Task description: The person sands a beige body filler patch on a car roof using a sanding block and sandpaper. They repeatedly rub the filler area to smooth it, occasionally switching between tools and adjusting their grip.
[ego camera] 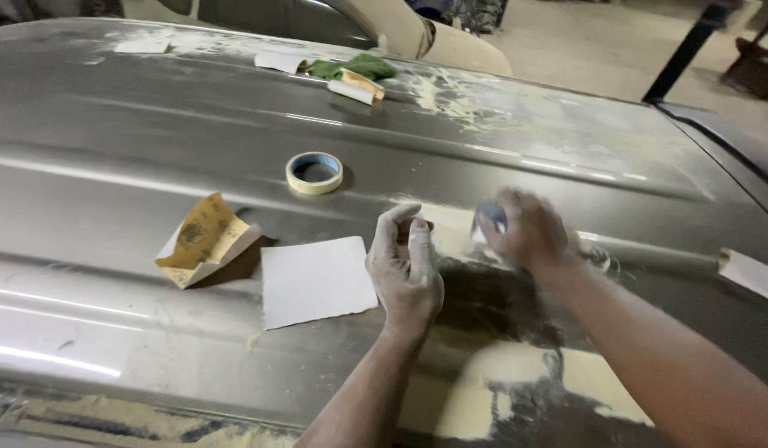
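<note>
My right hand (529, 232) pinches a small bluish sanding block (489, 219) (blurred, probably light and stiff) flat against the dusty car panel (152, 124), best held by its edges, while my left hand (406, 270) hovers half-curled, empty.

A dusty grey metal car panel (110, 124) with long pressed ridges carries everything; pale yellow filler patches (517, 369) and white sanding dust mark its near and far parts; a roll of cream masking tape (314, 172) lies flat near the middle; nearer, a folded sheet of yellow-brown sandpaper (203, 239) rests just beside a square white sheet of paper (315, 280); at the far edge lie a crumpled green cloth (359, 66), a small folded yellow-and-white sandpaper piece (357, 88) and two white paper scraps (280, 60); a white strip (750, 275) lies at the right edge
</note>
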Demonstrator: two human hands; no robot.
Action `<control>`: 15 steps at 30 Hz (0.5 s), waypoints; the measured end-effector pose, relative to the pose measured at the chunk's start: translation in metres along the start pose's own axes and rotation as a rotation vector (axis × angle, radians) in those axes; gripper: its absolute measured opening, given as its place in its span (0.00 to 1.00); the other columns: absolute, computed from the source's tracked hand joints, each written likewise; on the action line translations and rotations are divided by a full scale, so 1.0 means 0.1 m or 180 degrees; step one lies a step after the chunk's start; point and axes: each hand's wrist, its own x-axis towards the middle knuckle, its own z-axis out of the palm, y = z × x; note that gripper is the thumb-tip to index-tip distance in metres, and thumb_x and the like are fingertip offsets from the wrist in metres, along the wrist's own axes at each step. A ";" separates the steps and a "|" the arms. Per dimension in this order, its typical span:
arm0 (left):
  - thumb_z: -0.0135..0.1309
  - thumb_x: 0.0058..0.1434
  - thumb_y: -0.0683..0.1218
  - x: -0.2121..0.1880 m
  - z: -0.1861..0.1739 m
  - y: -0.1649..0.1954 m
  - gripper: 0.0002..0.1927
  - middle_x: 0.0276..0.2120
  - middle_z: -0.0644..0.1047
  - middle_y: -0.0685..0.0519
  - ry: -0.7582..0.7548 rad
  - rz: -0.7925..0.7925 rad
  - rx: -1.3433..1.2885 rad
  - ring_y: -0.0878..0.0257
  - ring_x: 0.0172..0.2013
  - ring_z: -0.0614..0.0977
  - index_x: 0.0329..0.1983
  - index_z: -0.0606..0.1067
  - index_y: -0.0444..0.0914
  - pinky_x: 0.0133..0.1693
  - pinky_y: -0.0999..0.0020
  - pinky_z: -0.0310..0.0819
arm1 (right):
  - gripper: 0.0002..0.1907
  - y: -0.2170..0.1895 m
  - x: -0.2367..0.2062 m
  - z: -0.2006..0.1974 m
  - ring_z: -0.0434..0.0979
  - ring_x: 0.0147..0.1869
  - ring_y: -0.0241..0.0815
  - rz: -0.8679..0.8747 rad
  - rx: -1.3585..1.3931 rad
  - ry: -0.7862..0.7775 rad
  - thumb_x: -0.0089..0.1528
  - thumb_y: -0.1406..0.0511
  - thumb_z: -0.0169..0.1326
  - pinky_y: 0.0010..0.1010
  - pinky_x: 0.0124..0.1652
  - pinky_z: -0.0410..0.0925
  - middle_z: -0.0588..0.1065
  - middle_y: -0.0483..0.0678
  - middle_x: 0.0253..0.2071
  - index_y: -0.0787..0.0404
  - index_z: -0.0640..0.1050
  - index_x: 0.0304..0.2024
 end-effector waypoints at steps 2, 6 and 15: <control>0.50 0.70 0.40 -0.01 0.00 0.00 0.10 0.35 0.80 0.49 -0.0097 -0.0073 -0.0037 0.65 0.37 0.81 0.52 0.75 0.32 0.41 0.72 0.77 | 0.19 0.05 -0.04 -0.02 0.78 0.42 0.59 -0.0020 -0.0444 0.0540 0.61 0.55 0.60 0.54 0.43 0.73 0.78 0.62 0.40 0.62 0.76 0.45; 0.50 0.70 0.41 -0.03 0.00 -0.02 0.10 0.33 0.81 0.51 -0.0011 -0.0109 0.0042 0.66 0.35 0.82 0.51 0.76 0.32 0.41 0.72 0.77 | 0.20 0.12 -0.11 -0.05 0.79 0.41 0.56 -0.0367 -0.0595 0.0641 0.59 0.54 0.60 0.51 0.45 0.73 0.78 0.60 0.38 0.63 0.75 0.43; 0.49 0.70 0.40 -0.06 -0.01 0.00 0.10 0.36 0.81 0.50 -0.0167 -0.0115 0.0039 0.66 0.37 0.81 0.51 0.75 0.32 0.43 0.72 0.77 | 0.18 0.30 -0.18 -0.10 0.80 0.42 0.56 -0.0552 -0.0909 0.0983 0.59 0.55 0.60 0.52 0.45 0.73 0.78 0.57 0.36 0.62 0.76 0.41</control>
